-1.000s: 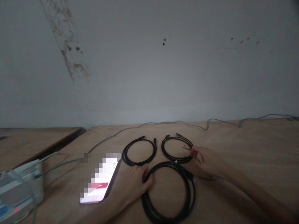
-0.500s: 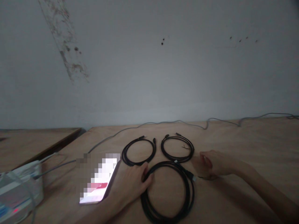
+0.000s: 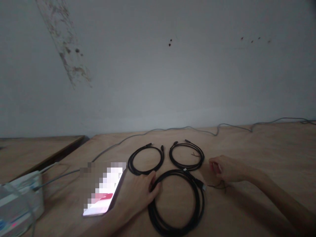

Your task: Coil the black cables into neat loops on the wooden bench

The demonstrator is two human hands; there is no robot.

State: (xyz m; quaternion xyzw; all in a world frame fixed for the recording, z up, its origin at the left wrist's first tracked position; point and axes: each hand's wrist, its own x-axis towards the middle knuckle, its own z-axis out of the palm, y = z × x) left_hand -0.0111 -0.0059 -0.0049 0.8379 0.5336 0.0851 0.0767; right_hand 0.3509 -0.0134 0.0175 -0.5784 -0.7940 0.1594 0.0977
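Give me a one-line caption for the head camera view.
Left hand rests on a big black cable coil, right hand beside it, two smaller coils behind.

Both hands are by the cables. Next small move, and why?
I'd probably pinch the plug of the large black cable coil with the right hand. The plug lies right beside that hand, while the left hand rests on the coil's edge and could steady it. The smaller left coil and right coil sit farther off.
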